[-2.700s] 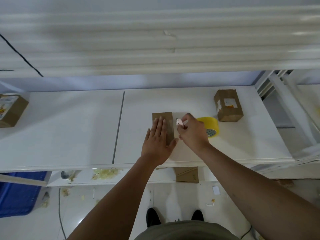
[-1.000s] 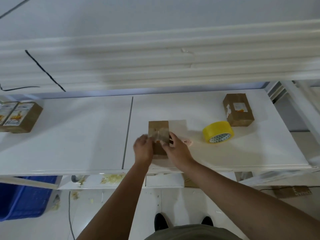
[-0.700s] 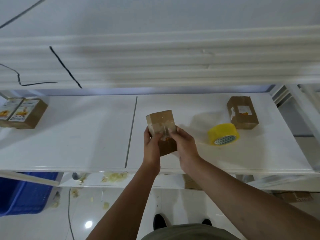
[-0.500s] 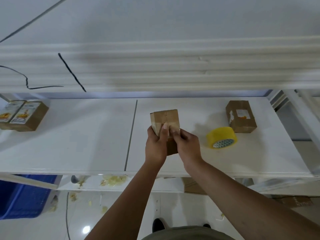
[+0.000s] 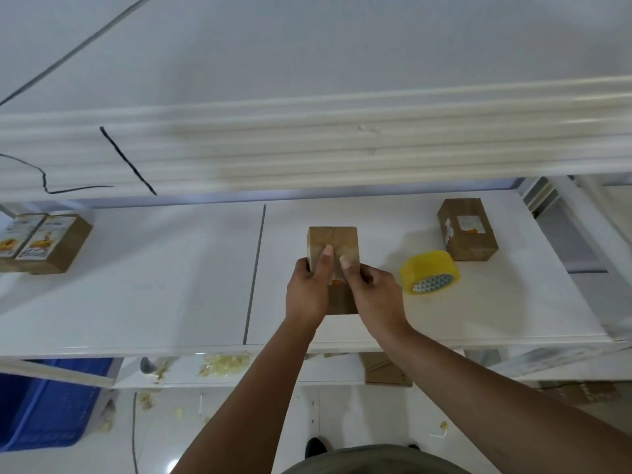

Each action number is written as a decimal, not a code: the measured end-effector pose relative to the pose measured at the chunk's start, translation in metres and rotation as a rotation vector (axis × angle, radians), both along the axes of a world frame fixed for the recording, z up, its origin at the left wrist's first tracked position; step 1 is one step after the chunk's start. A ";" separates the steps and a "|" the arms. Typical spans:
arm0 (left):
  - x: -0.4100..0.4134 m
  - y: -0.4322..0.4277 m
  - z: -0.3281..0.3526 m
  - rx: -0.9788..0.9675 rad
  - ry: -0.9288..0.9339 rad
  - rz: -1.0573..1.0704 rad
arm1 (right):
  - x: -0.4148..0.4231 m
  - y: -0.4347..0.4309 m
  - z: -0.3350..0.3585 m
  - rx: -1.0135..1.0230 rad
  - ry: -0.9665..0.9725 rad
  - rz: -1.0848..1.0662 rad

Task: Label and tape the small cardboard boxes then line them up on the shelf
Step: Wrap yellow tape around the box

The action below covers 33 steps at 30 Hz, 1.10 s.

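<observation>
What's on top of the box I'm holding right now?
The box shows a centre seam with shiny clear tape over it, pressed by both thumbs of the left hand and right hand. An orange patch peeks out lower down; the hands cover the rest.

Four small cardboard boxes show on the white shelf — one held (image 5: 333, 246), one at the right (image 5: 466, 234), two side by side at the left (image 5: 51, 242) — plus one yellow tape roll (image 5: 430, 271), two hands and one blue bin (image 5: 44, 401).
</observation>
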<state>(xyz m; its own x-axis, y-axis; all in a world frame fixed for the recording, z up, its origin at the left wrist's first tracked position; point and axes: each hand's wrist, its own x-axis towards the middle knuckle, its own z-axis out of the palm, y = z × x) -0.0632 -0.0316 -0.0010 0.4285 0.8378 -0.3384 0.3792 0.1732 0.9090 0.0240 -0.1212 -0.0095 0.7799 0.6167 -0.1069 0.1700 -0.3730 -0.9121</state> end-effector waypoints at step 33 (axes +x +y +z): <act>0.014 0.017 -0.044 0.753 0.311 -0.158 | 0.064 0.014 -0.003 -0.169 -0.435 0.071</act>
<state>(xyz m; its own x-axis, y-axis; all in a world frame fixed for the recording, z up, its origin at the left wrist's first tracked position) -0.0493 -0.0147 -0.0454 0.5397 0.8253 0.1662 0.6011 -0.5159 0.6103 0.0884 -0.1070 -0.0122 0.7311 0.6722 0.1169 0.5535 -0.4841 -0.6777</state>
